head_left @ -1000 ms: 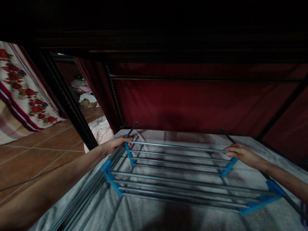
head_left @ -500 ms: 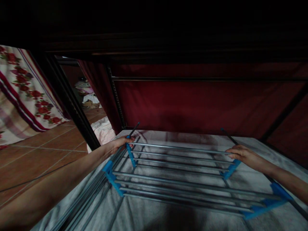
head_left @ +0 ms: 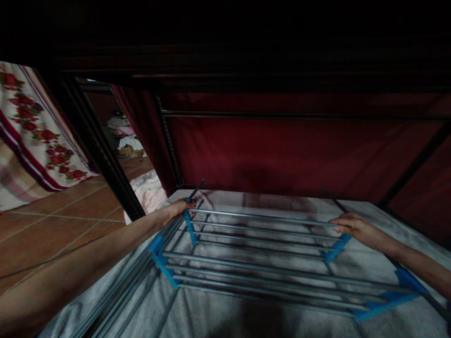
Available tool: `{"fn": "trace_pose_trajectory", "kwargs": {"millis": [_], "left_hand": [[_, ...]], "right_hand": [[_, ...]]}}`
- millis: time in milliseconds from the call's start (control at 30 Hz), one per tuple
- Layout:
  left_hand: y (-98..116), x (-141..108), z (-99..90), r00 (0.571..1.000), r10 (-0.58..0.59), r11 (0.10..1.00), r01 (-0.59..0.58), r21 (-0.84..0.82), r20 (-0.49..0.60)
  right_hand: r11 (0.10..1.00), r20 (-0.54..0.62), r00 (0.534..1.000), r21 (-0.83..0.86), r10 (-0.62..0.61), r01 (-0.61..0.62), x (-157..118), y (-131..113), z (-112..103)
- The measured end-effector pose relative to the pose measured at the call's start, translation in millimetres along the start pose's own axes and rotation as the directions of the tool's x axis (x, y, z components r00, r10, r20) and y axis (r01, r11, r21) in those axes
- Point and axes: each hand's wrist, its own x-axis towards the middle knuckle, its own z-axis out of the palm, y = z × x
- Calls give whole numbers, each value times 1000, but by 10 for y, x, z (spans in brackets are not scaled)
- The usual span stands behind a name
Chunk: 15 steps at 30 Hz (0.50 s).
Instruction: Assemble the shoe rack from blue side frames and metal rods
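A metal drying rack [head_left: 260,270] with grey bars and blue plastic end brackets lies on a pale sheet. At its far left corner, my left hand [head_left: 183,206] is closed around the frame beside a blue bracket. My right hand [head_left: 348,223] grips the far right corner, its fingers over the end of the rear bar. Two thin rods with blue tips stick out past my hands toward the back. More grey bars run together along the rack's left side. Parts of the frame under both hands are hidden.
Pale cloth [head_left: 299,199] covers the surface, backed by a dark red curtain [head_left: 282,150]. A black post [head_left: 102,150] rises at the left, and a dark beam crosses overhead. Beyond are a tiled floor [head_left: 70,216], a floral cloth [head_left: 45,136] and piled fabrics [head_left: 128,138].
The view has shifted very slightly, with the post and floral cloth a little farther left. Both hands keep their hold on the drying rack, which looks almost unmoved.
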Motion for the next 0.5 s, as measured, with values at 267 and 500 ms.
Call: {"fn": "trace_pose_trajectory", "kwargs": {"millis": [267, 500], "left_hand": [[-12, 12, 17, 999, -29, 998, 27, -62, -31], [70, -182, 26, 999, -31, 978, 34, -208, 16]], "right_hand": [[999, 43, 999, 26, 25, -26, -8, -263, -118], [836, -284, 814, 393, 506, -382, -106, -404, -210]]}}
